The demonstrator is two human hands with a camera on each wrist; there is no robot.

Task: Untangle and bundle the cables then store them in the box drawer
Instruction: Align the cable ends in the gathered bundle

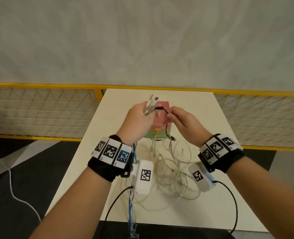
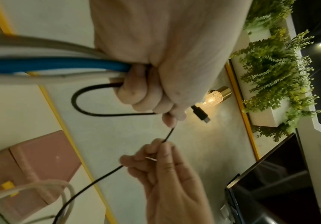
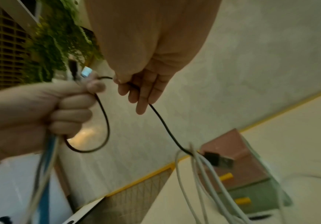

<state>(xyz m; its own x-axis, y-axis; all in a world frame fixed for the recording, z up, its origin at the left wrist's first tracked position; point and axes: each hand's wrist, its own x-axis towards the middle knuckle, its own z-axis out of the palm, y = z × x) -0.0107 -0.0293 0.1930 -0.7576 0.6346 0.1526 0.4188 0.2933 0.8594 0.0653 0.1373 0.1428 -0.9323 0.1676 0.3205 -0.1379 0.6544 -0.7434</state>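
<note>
Above the white table (image 1: 191, 104) my left hand (image 1: 141, 116) grips a bundle of cable ends (image 1: 151, 102). White plugs stick up from the fist, and a blue cable (image 1: 131, 204) hangs down past the wrist. In the left wrist view the left hand (image 2: 155, 63) holds the blue cable (image 2: 59, 65) and a black cable (image 2: 82, 104) that loops out of it. My right hand (image 1: 175, 116) pinches the black cable (image 1: 166, 130) just right of the bundle. Its USB plug (image 3: 219, 160) dangles among white cables (image 3: 199, 178). Several white cables (image 1: 173, 171) lie tangled on the table. The pink and green box drawer (image 1: 162, 111) stands behind my hands.
A yellow mesh railing (image 1: 39, 107) runs behind and beside the table. A thin white cord (image 1: 12, 192) lies on the dark floor at the left. Green plants (image 2: 270, 63), a lit lamp (image 2: 216, 97) and a dark screen (image 2: 270, 189) appear in the left wrist view.
</note>
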